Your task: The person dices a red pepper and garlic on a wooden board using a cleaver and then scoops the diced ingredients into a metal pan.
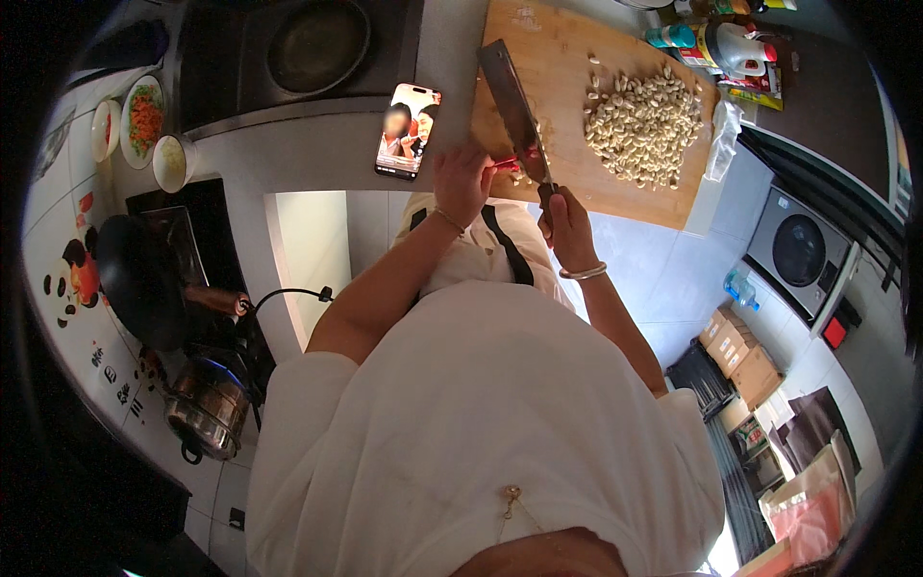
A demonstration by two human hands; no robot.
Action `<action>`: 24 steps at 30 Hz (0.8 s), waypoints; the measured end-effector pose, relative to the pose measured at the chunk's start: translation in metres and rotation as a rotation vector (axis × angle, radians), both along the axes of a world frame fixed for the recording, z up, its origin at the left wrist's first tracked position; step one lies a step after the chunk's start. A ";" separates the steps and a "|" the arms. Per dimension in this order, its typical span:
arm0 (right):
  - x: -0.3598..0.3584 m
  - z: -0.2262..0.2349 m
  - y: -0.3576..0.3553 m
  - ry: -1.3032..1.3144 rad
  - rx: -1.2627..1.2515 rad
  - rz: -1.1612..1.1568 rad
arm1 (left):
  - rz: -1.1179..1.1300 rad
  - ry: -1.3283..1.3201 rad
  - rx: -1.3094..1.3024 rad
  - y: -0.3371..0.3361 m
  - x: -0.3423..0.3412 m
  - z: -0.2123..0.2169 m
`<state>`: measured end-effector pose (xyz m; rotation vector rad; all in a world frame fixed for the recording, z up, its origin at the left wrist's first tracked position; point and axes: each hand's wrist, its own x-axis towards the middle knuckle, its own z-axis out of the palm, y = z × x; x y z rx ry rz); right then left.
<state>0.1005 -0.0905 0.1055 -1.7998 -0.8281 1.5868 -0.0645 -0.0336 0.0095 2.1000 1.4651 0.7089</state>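
Cleaver [512, 106] in right hand [567, 223], grip clenched on handle, blade over board [567, 58]. Left hand [461, 178] at board's near edge, fingers pinching red chili [508, 164] beside blade. Garlic pile [642, 123] on board, right of cleaver. Phone [408, 131] on bench left of board. Wok [317, 43] beyond phone.

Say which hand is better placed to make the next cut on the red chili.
Right, probably. The right hand grips the cleaver handle, blade over the red chili; the left hand pins it to the cutting board.
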 end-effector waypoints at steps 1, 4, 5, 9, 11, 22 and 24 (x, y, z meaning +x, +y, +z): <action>0.001 0.003 -0.004 -0.002 -0.014 -0.002 | -0.003 -0.001 -0.016 0.000 0.000 0.000; 0.002 -0.009 -0.018 -0.052 -0.029 0.032 | 0.000 0.003 -0.011 0.000 0.000 0.004; 0.000 -0.012 -0.019 -0.069 -0.028 0.037 | 0.003 0.002 0.012 0.000 0.000 0.002; -0.009 -0.033 0.004 -0.087 0.110 0.041 | -0.006 -0.005 0.047 0.000 0.001 -0.001; -0.008 -0.026 0.011 -0.049 0.115 0.039 | -0.010 -0.018 0.038 -0.003 0.001 0.000; -0.002 -0.024 -0.018 -0.069 -0.002 0.073 | 0.055 -0.052 0.053 -0.005 0.004 -0.002; -0.009 -0.037 -0.001 -0.074 0.059 0.083 | 0.033 -0.054 0.042 -0.005 0.003 -0.004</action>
